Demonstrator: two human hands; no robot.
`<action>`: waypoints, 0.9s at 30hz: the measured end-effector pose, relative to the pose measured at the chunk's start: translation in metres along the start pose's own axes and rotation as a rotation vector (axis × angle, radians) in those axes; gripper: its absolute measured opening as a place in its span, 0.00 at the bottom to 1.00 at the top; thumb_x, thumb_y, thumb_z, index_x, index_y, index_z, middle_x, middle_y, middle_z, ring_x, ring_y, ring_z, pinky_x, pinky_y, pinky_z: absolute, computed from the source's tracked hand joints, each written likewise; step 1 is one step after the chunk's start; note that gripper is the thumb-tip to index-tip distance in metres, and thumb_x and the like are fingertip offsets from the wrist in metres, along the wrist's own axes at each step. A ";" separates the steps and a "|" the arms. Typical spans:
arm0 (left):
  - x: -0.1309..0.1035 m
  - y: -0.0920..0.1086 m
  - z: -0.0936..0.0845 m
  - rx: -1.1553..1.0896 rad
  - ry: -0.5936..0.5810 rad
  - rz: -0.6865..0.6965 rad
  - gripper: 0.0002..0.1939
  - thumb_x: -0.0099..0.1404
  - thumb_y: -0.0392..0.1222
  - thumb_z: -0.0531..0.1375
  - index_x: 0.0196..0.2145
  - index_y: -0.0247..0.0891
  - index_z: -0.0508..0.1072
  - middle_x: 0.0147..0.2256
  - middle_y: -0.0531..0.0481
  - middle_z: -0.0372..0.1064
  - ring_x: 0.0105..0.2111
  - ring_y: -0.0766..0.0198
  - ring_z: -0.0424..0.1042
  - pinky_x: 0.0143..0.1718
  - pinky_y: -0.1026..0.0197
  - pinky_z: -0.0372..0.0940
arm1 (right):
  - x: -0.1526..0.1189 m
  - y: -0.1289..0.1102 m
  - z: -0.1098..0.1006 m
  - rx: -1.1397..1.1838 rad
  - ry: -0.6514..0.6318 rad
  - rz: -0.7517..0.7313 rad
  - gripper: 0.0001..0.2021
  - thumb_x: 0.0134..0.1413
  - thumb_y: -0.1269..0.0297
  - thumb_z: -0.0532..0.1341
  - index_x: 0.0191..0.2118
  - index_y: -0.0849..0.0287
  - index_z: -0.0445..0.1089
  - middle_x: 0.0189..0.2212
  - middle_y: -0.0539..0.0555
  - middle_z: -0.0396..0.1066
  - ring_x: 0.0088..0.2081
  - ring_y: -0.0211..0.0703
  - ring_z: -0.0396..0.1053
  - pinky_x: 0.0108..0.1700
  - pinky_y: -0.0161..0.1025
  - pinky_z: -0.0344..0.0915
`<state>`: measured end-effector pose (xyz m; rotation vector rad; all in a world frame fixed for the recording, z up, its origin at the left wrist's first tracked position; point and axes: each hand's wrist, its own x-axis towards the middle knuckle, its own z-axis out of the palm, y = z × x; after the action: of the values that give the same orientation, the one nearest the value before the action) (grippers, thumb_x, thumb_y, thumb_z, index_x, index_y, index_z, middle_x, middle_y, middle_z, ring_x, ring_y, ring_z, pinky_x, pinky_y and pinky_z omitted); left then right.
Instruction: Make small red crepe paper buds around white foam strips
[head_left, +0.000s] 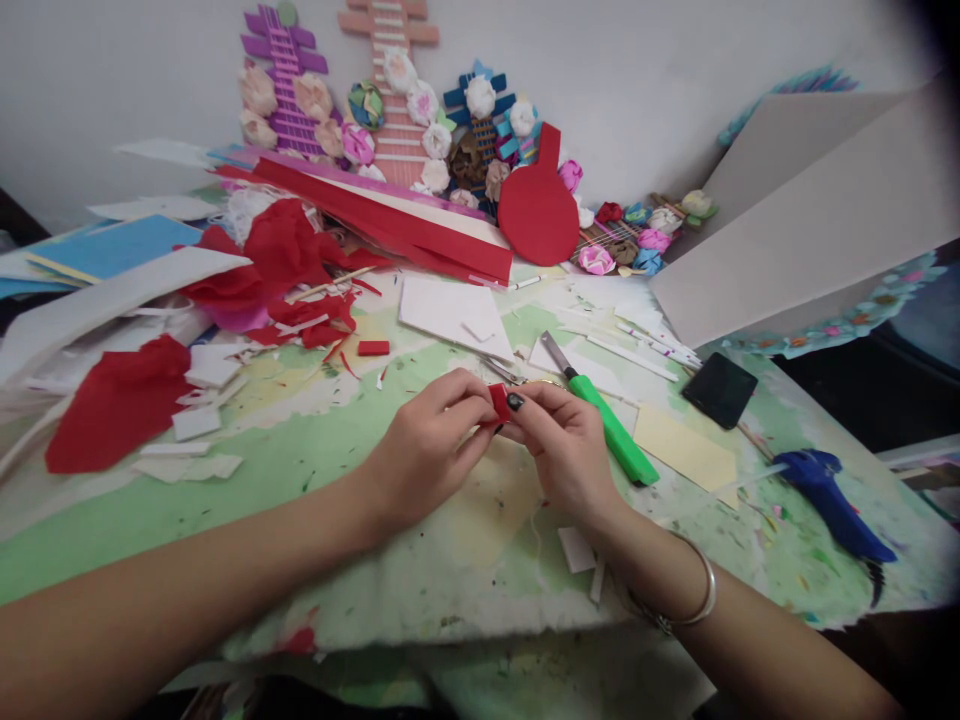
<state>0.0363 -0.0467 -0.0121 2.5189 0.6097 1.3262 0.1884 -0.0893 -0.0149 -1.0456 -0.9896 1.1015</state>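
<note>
A small red piece is pinched between my two hands above the middle of the table. My left hand holds it from the left with bent fingers. From the right, my right hand grips it with thumb and fingers. Scissors lie partly hidden just behind the hands. A green-handled cutter rests right of my right hand, its blade pointing away. Another small red block lies on the table, behind and left of my left hand.
Red crepe paper and white scraps cover the left side. A red guitar-like shape leans at the back. A blue glue gun, a black phone and a large grey board are at the right.
</note>
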 end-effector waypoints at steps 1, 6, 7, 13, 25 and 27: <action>-0.001 0.000 0.000 0.020 -0.011 0.033 0.08 0.64 0.28 0.53 0.32 0.34 0.71 0.35 0.44 0.69 0.37 0.62 0.70 0.40 0.61 0.68 | 0.000 0.001 0.000 -0.012 -0.005 -0.003 0.06 0.47 0.62 0.67 0.32 0.57 0.76 0.30 0.51 0.76 0.33 0.40 0.73 0.40 0.39 0.72; -0.002 0.002 -0.001 0.094 -0.101 0.121 0.07 0.65 0.32 0.54 0.30 0.36 0.70 0.34 0.43 0.69 0.37 0.59 0.67 0.40 0.56 0.66 | 0.003 0.001 -0.004 -0.029 -0.003 -0.006 0.05 0.49 0.63 0.67 0.33 0.58 0.75 0.30 0.51 0.77 0.32 0.38 0.73 0.38 0.37 0.70; -0.001 0.002 -0.002 0.091 -0.093 0.109 0.07 0.64 0.34 0.55 0.28 0.36 0.69 0.33 0.44 0.68 0.36 0.59 0.66 0.39 0.56 0.65 | 0.004 0.001 -0.006 -0.029 0.005 -0.008 0.06 0.48 0.63 0.67 0.33 0.58 0.75 0.30 0.51 0.77 0.31 0.38 0.73 0.37 0.37 0.70; 0.009 -0.002 -0.011 -0.045 0.108 -0.320 0.10 0.57 0.38 0.62 0.28 0.39 0.61 0.28 0.52 0.62 0.30 0.63 0.64 0.33 0.59 0.63 | 0.006 -0.002 -0.011 0.011 0.007 -0.034 0.05 0.48 0.63 0.68 0.33 0.56 0.75 0.30 0.51 0.77 0.31 0.39 0.74 0.38 0.40 0.71; 0.018 -0.005 -0.012 -0.784 -0.099 -0.830 0.13 0.52 0.44 0.68 0.31 0.34 0.72 0.31 0.47 0.76 0.33 0.61 0.76 0.38 0.60 0.70 | 0.005 -0.001 -0.012 -0.072 0.017 -0.067 0.06 0.44 0.65 0.70 0.32 0.52 0.79 0.32 0.50 0.78 0.35 0.43 0.74 0.41 0.43 0.70; 0.017 -0.006 -0.013 -0.764 -0.145 -0.814 0.11 0.54 0.44 0.67 0.32 0.34 0.76 0.31 0.46 0.78 0.33 0.60 0.77 0.38 0.60 0.70 | 0.006 -0.001 -0.013 -0.085 0.013 -0.071 0.06 0.44 0.66 0.70 0.32 0.51 0.79 0.33 0.50 0.78 0.35 0.43 0.74 0.42 0.43 0.70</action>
<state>0.0330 -0.0336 0.0058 1.4766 0.7795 0.8231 0.2025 -0.0859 -0.0163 -1.0766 -1.0627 1.0004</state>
